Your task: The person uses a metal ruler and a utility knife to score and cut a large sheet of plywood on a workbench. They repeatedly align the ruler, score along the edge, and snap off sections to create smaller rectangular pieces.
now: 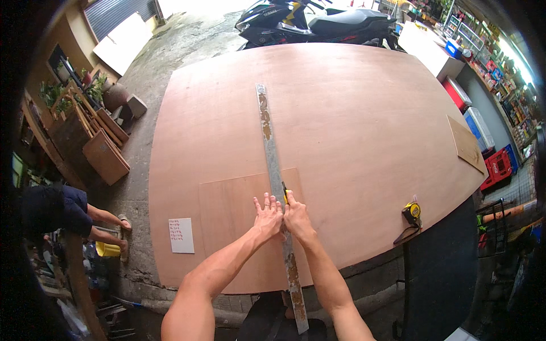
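A long, worn metal straightedge (273,162) with patchy, flaking paint lies lengthwise over a large plywood sheet (352,136) and a smaller plywood piece (233,199) on top of it. Its near end sticks out past the sheet's near edge. My left hand (268,219) presses flat on the straightedge and the small piece, fingers spread. Close beside it, my right hand (297,219) is closed around a yellow and black utility knife (285,192), held along the straightedge's right side. The knife's tip against the wood is too small to make out.
A white note (181,235) lies left on the sheet, a tape measure (412,212) at right, a thin board (466,145) at the right edge. A motorcycle (318,25) stands beyond. At left, another person (62,210) bends near stacked boards (106,156). Red crates (498,167) stand right.
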Motion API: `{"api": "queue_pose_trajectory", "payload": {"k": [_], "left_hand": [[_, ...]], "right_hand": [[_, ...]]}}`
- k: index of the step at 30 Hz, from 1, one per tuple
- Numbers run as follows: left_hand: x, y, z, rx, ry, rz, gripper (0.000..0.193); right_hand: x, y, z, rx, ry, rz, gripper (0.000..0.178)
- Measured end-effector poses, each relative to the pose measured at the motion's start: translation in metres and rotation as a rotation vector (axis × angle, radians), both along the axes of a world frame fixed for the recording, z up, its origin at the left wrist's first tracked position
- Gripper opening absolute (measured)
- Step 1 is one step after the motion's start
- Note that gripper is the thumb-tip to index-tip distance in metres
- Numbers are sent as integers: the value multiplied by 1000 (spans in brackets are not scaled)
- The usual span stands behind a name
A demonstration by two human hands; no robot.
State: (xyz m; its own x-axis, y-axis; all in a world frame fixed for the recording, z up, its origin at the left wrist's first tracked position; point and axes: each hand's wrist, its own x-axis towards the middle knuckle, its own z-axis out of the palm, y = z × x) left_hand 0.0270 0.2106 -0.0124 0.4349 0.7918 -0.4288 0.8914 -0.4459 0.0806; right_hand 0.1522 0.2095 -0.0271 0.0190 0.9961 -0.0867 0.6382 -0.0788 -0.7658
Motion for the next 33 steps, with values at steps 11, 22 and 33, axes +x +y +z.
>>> {"api": "queue_pose_trajectory", "payload": {"k": [11,22,33], "left_hand": [[4,-1,-13,-3,-85,72,73],[-5,0,-6,51,-70,7,101],[5,2,5,-6,-12,34,113]], "right_hand": [[3,-11,-12,36,41,34,49],[2,-31,10,-57,-40,37,48],[5,-69,18,-98,-27,-4,45]]}}
